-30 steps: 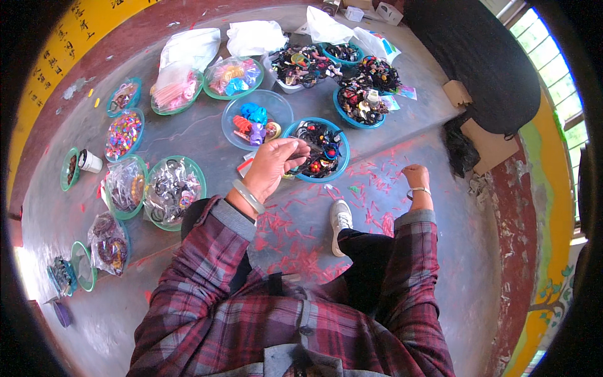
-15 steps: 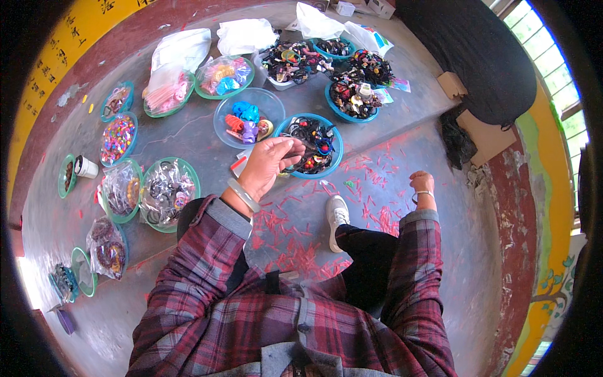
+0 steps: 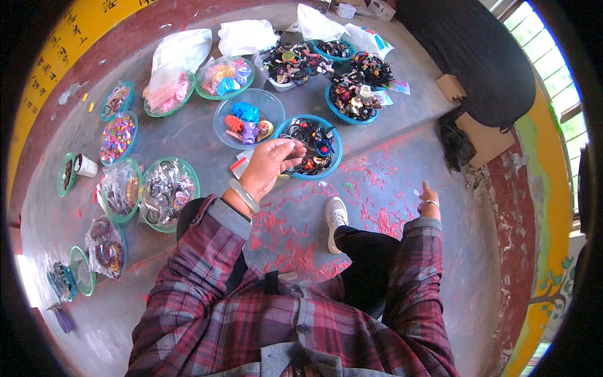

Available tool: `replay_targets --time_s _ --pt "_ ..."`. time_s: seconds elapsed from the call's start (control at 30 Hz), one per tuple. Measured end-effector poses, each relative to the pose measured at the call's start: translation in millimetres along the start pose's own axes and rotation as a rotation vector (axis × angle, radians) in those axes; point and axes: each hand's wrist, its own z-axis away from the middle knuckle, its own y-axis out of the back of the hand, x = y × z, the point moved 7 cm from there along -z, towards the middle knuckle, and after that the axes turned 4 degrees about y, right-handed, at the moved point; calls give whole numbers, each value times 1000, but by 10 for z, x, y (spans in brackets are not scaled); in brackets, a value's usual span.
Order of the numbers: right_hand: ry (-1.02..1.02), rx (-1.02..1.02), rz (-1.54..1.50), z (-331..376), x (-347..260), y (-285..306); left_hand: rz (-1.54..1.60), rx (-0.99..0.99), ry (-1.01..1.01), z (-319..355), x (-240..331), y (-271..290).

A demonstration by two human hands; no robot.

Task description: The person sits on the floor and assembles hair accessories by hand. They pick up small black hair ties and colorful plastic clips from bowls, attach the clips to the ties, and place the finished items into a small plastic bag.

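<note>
Grey concrete floor (image 3: 188, 135), streaked with red marks, carries a spread of shallow bowls. At its middle the left hand (image 3: 269, 166) hovers over the near rim of a blue bowl of dark hair ties (image 3: 312, 146), fingers pinched on a small dark piece too tiny to identify. Just beyond sits a clear bowl of bright clips (image 3: 247, 118). Bare floor opens to the right, where the right hand (image 3: 429, 202) rests, fingers hidden. Green-rimmed dishes (image 3: 166, 191) line the left; white plastic bags (image 3: 246, 34) lie behind.
</note>
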Motion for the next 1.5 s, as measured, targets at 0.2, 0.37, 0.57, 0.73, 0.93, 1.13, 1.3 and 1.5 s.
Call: replay_targets --time_s 0.2,0.37,0.57,0.73,0.93,1.13,1.3,1.5 --pt "-8 -637 -975 -38 -240 -338 -14 18 27 -23 -17 -3" --pt "118 -803 -1162 342 -722 -381 7 10 30 -22 -4 10" --pt "176 -796 -1026 681 -1054 -516 89 -26 29 2 29 -11" --pt "429 -827 -740 1788 -1506 -902 207 -89 27 12 64 -90" --pt "434 -939 -679 2743 -1518 -1558 293 -126 15 42 93 -150" --pt "468 -873 -750 2889 -1651 -1653 365 -129 18 52 104 -137" --pt "567 -790 -749 2869 -1705 -1625 378 -160 8 70 138 -141" --pt "665 -770 -729 2937 -1760 -1560 248 -121 43 51 80 -132"
